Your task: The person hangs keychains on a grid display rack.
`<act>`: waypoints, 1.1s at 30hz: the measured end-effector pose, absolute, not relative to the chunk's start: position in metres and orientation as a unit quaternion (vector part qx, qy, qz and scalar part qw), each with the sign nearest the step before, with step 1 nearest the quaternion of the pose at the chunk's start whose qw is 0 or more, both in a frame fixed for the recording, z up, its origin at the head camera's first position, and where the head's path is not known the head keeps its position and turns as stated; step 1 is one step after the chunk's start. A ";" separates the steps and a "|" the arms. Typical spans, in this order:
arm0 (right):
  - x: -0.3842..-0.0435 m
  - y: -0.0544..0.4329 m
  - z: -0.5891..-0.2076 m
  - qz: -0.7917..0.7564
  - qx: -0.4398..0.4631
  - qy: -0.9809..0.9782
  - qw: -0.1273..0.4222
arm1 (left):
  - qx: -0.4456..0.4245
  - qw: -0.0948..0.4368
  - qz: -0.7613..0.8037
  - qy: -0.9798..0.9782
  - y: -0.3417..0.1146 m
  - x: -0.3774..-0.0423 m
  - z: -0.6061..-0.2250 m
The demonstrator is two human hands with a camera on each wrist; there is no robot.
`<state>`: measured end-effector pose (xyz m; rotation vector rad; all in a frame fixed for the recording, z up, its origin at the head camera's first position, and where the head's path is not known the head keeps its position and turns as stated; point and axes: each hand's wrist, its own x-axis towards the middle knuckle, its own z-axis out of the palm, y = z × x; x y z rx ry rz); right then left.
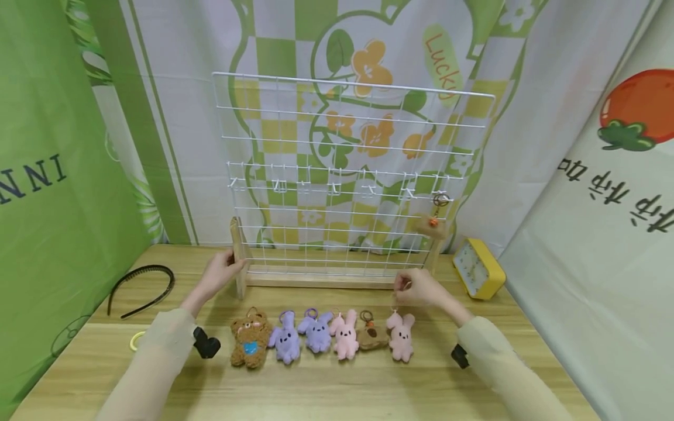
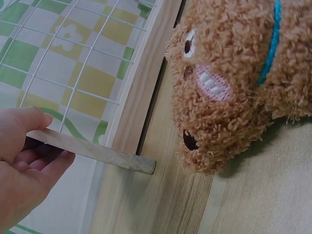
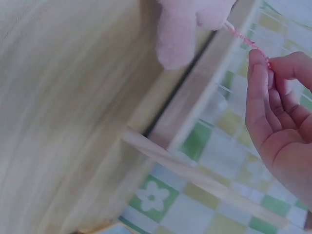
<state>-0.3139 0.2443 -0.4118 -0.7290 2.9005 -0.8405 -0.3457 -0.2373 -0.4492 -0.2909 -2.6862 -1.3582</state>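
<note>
In the head view my left hand [image 1: 217, 276] grips the left wooden upright [image 1: 238, 257] of a white wire grid rack [image 1: 337, 210]. The left wrist view shows the thumb and curled fingers round that wooden upright [image 2: 92, 150]. My right hand [image 1: 421, 287] pinches the pink beaded cord of a pink bunny plush keychain [image 1: 402, 339] between thumb and forefinger. Close up, the pink cord [image 3: 248, 41] runs taut from the fingertips to the bunny's head. Left of it lie a brown plush keychain [image 1: 372, 337], another pink bunny [image 1: 346, 337], purple bunnies [image 1: 318, 335] and a brown bear [image 1: 250, 342].
Several white hooks [image 1: 334, 188] line the grid's middle. From the rightmost one hangs a brown plush keychain [image 1: 433, 227]. A yellow clock [image 1: 481, 269] stands right of the rack. On the left are a black headband [image 1: 171, 279] and a yellow ring [image 1: 134, 340].
</note>
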 end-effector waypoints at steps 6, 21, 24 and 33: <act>-0.300 0.251 -0.390 -0.287 -0.241 0.927 0.014 | -0.097 0.055 -0.451 -0.886 -0.238 -0.346 -0.449; -0.293 0.243 -0.298 -0.283 -0.253 0.912 -0.157 | -0.101 0.060 -0.441 -0.890 -0.237 -0.346 -0.449; -0.293 0.240 -0.275 -0.286 -0.257 0.906 -0.177 | -0.104 0.060 -0.445 -0.887 -0.237 -0.346 -0.449; -0.303 0.233 -0.226 -0.273 -0.261 0.895 -0.235 | -0.107 0.066 -0.444 -0.887 -0.237 -0.345 -0.447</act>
